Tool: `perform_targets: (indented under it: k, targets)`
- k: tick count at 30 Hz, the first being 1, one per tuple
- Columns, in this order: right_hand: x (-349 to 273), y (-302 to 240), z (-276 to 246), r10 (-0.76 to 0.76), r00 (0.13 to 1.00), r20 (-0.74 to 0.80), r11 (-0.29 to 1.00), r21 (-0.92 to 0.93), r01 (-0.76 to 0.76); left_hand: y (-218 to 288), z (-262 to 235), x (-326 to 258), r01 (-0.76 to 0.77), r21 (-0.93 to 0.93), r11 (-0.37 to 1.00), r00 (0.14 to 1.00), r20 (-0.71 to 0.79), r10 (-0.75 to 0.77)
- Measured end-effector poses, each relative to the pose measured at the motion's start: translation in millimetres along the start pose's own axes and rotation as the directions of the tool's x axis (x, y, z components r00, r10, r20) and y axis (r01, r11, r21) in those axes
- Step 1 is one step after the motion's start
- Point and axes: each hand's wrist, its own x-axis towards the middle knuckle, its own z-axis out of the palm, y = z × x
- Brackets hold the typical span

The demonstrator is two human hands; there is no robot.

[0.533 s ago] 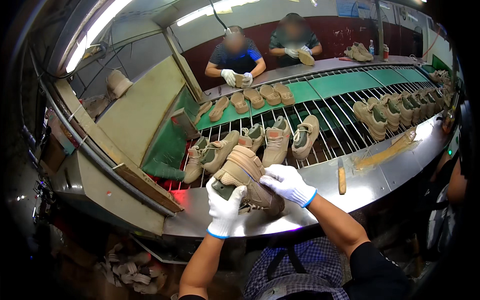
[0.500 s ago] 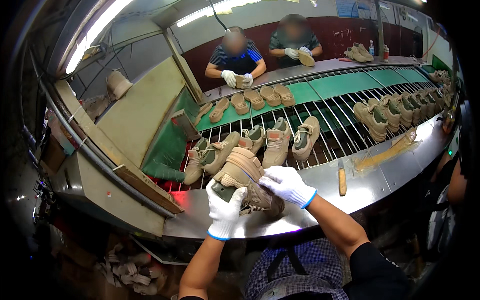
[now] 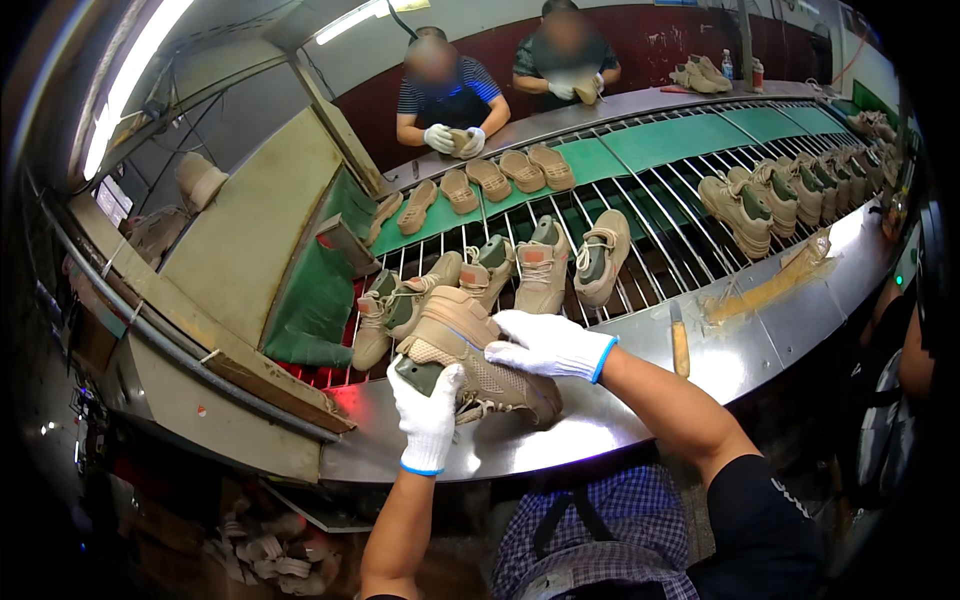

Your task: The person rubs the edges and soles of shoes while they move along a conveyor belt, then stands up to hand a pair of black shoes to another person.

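Beige shoe (image 3: 478,368), tilted over the metal counter (image 3: 610,415), sits in my left hand (image 3: 428,415), its gloved fingers closed round the end where the green last (image 3: 420,374) shows. My right hand (image 3: 552,346) lies against the shoe, thumb and fingers parted (whether they pinch, I cannot tell). Just beyond, other shoes (image 3: 538,282) stand on metal bars (image 3: 655,265); a wooden-handled knife (image 3: 680,347) lies to the right.
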Motion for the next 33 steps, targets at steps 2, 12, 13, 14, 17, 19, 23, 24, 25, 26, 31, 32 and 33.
perform_targets:
  k: [2,12,13,14,17,19,23,24,25,26,31,32,33]
  targets:
    - [-2.3,-3.4,-0.6,0.002,0.998,0.056,1.000,-0.010,-0.002,0.6,-3.2,0.7,-0.019,-0.040,0.999,1.000,0.007,0.019]
    - [-38.4,34.1,24.5,-0.120,0.976,0.182,0.872,0.489,0.016,-20.8,-16.3,-2.6,0.026,-0.201,0.979,0.999,0.035,-0.020]
    - [-43.0,33.7,28.5,-0.067,0.977,0.201,0.833,0.551,-0.056,-20.4,-16.7,-3.1,0.047,-0.212,0.976,0.999,0.029,-0.041]
    - [-43.8,33.0,33.5,-0.050,0.988,0.147,0.850,0.525,-0.035,-20.5,-17.4,-4.3,0.066,-0.223,0.973,0.998,0.023,-0.063]
    - [-40.9,22.7,45.8,-0.020,0.991,-0.136,0.801,0.591,0.097,-9.2,-5.7,-10.0,0.023,-0.206,0.978,1.000,0.012,-0.021]
    - [-36.9,-7.8,37.0,-0.037,0.913,-0.407,0.835,0.489,0.252,21.0,-2.2,-17.8,-0.023,-0.044,0.999,0.998,0.051,0.025]
    - [-50.1,-45.4,22.8,0.082,0.808,-0.583,0.814,0.507,0.283,55.3,-9.5,-33.3,-0.728,0.143,0.671,0.686,0.133,0.716]
    - [-55.1,-35.4,23.8,0.128,0.793,-0.595,0.772,0.562,0.296,62.9,-3.9,-34.5,-0.814,0.217,0.539,0.573,0.153,0.805]
    - [-63.5,-26.6,28.1,0.146,0.798,-0.584,0.792,0.553,0.260,59.4,0.6,-42.5,-0.810,0.210,0.547,0.581,0.170,0.796]
    - [-71.8,-18.2,31.8,0.165,0.802,-0.574,0.809,0.544,0.222,57.6,5.1,-49.4,-0.811,0.219,0.543,0.581,0.188,0.792]
    - [-125.1,10.3,44.5,0.347,0.842,-0.414,0.837,0.542,-0.078,33.6,26.4,-84.3,-0.812,0.143,0.566,0.578,0.333,0.745]
    - [-132.7,18.1,53.4,0.376,0.823,-0.426,0.850,0.513,-0.123,27.3,32.1,-91.4,-0.812,0.096,0.576,0.563,0.386,0.730]
    - [-138.4,31.2,65.9,0.406,0.805,-0.433,0.830,0.542,-0.127,25.6,37.3,-96.2,-0.810,0.055,0.583,0.562,0.354,0.748]
